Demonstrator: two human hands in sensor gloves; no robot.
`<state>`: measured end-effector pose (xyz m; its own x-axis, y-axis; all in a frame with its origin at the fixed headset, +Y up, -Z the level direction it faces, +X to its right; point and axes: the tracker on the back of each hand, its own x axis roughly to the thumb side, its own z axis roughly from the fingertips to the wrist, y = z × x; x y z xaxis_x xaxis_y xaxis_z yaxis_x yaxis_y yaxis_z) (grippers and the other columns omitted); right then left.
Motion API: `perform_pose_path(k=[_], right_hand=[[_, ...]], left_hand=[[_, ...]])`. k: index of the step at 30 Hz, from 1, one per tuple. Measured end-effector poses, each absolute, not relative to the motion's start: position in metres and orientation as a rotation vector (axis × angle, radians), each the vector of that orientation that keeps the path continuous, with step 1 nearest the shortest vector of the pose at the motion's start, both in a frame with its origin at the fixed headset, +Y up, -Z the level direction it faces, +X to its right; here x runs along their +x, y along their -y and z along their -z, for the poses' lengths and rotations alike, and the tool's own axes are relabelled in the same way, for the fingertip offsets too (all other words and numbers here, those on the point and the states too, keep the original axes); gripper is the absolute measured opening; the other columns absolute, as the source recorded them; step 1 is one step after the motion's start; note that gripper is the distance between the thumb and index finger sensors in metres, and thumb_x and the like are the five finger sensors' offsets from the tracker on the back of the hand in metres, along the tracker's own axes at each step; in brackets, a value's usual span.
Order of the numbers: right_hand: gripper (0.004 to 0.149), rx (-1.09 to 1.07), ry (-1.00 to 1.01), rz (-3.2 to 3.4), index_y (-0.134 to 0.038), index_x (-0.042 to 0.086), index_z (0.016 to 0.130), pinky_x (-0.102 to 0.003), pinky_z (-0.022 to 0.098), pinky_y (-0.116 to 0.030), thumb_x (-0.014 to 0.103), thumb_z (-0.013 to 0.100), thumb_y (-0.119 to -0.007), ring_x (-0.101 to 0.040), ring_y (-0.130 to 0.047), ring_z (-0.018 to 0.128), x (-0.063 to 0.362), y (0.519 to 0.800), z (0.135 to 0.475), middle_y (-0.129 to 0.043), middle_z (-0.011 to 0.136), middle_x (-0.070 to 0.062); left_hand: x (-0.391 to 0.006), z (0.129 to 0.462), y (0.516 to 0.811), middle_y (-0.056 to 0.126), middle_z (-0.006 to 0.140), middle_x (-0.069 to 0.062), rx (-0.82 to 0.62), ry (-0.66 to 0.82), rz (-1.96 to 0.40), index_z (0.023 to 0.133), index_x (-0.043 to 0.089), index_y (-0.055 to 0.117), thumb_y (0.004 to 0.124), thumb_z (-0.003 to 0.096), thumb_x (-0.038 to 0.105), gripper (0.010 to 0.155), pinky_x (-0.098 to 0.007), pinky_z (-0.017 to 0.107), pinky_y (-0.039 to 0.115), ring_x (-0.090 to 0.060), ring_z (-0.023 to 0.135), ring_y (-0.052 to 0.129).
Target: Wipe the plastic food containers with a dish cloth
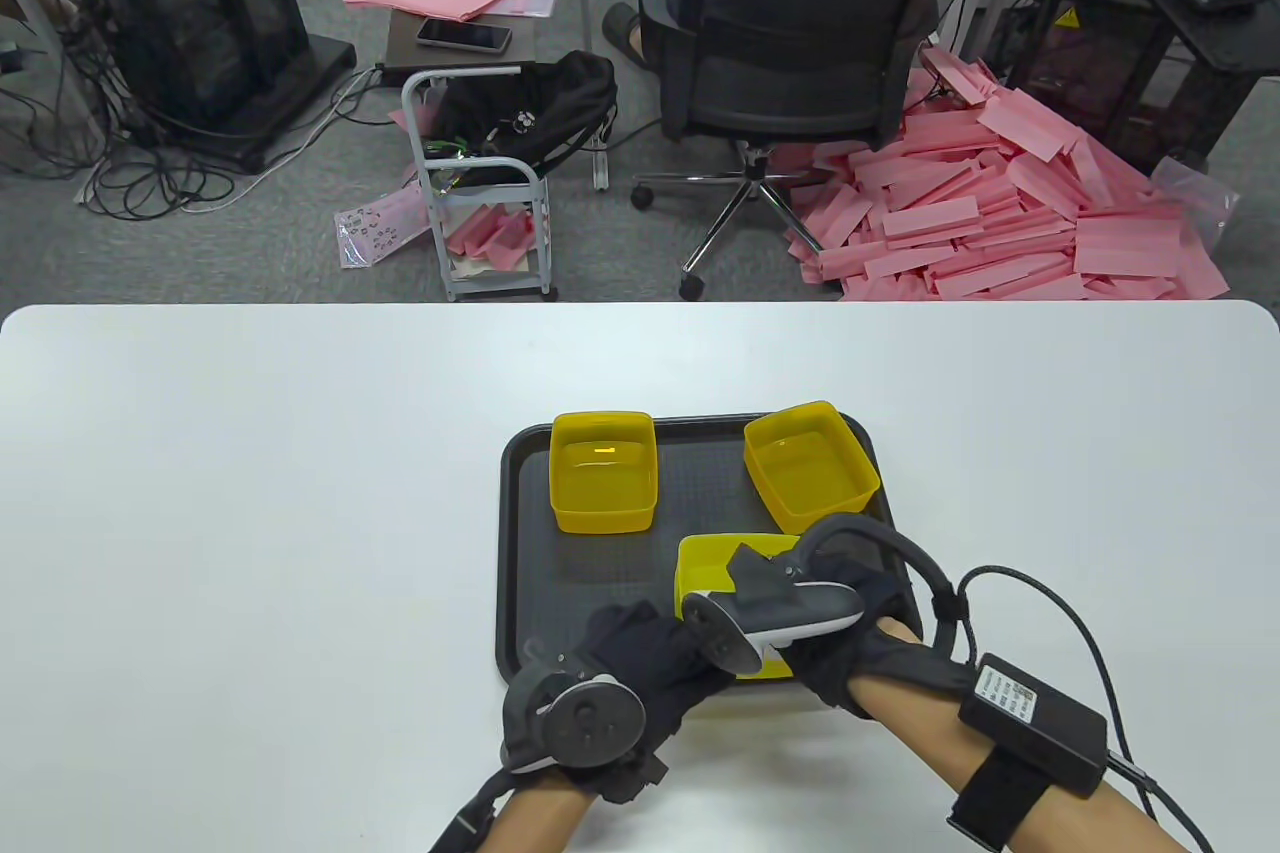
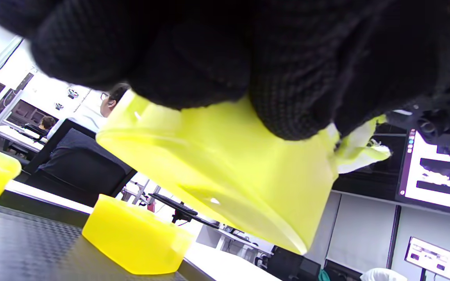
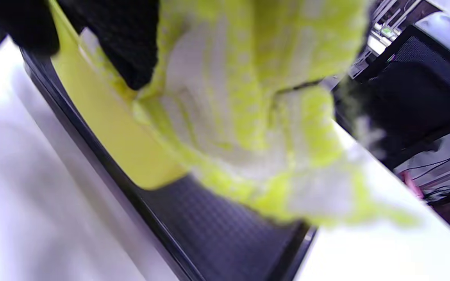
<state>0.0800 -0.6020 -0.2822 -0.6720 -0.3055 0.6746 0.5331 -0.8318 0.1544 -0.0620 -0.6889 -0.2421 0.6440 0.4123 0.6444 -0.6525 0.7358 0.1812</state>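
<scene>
On the white desk (image 1: 250,493) sits a black tray (image 1: 525,573) near the front edge. Above the tray's front right corner, the left hand (image 1: 620,683) grips a yellow container (image 2: 225,171), lifted and tilted. The right hand (image 1: 850,633) holds a yellow-and-white checked cloth (image 3: 248,117) bunched against that container. Two more yellow containers rest at the tray's back left corner (image 1: 603,471) and back right corner (image 1: 810,465).

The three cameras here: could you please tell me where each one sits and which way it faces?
Table view: high, looking down at the tray; both hands show.
Left wrist view: under the left hand, looking along the tray past the held container.
Right wrist view: under the right hand, facing the cloth.
All share that container.
</scene>
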Motion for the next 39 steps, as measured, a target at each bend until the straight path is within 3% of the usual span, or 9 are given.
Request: perform_pose_path(k=[7, 20, 30, 39], right_hand=[[0.044, -0.942, 0.392, 2.635, -0.081, 0.02, 0.091, -0.036, 0.035, -0.091, 0.032, 0.049, -0.084, -0.029, -0.098, 0.061, 0.07, 0.595, 0.292, -0.093, 0.085, -0.004], [0.043, -0.899, -0.179, 2.381, -0.081, 0.023, 0.088, -0.035, 0.032, -0.093, 0.037, 0.047, -0.087, -0.027, -0.1, 0.056, 0.051, 0.592, 0.291, -0.096, 0.079, -0.001], [0.042, -0.862, -0.109, 2.185, -0.082, 0.027, 0.089, -0.039, 0.038, -0.09, 0.034, 0.048, -0.086, -0.029, -0.097, 0.062, 0.065, 0.609, 0.297, -0.094, 0.082, 0.0], [0.039, -0.88, 0.221, 1.993, -0.085, 0.037, 0.086, -0.043, 0.051, -0.084, 0.031, 0.048, -0.085, -0.03, -0.086, 0.077, 0.067, 0.63, 0.282, -0.088, 0.091, 0.005]], left_hand=[[-0.065, 0.241, 0.686, 0.101, 0.038, -0.002, 0.43, 0.64, -0.715, 0.066, 0.025, 0.101, 0.092, 0.0376, 0.052, 0.04, -0.05, 0.037, 0.083, -0.028, 0.035, 0.099], [-0.058, 0.237, 0.684, 0.101, 0.037, -0.001, 0.44, 0.668, -0.663, 0.065, 0.028, 0.101, 0.092, 0.0378, 0.052, 0.038, -0.05, 0.037, 0.083, -0.027, 0.036, 0.099], [-0.064, 0.238, 0.683, 0.101, 0.036, -0.002, 0.476, 0.623, -0.663, 0.065, 0.027, 0.101, 0.092, 0.0377, 0.052, 0.038, -0.05, 0.037, 0.083, -0.028, 0.035, 0.099], [-0.061, 0.24, 0.688, 0.102, 0.038, -0.001, 0.453, 0.613, -0.654, 0.066, 0.029, 0.101, 0.092, 0.0372, 0.051, 0.037, -0.05, 0.037, 0.083, -0.028, 0.036, 0.099]])
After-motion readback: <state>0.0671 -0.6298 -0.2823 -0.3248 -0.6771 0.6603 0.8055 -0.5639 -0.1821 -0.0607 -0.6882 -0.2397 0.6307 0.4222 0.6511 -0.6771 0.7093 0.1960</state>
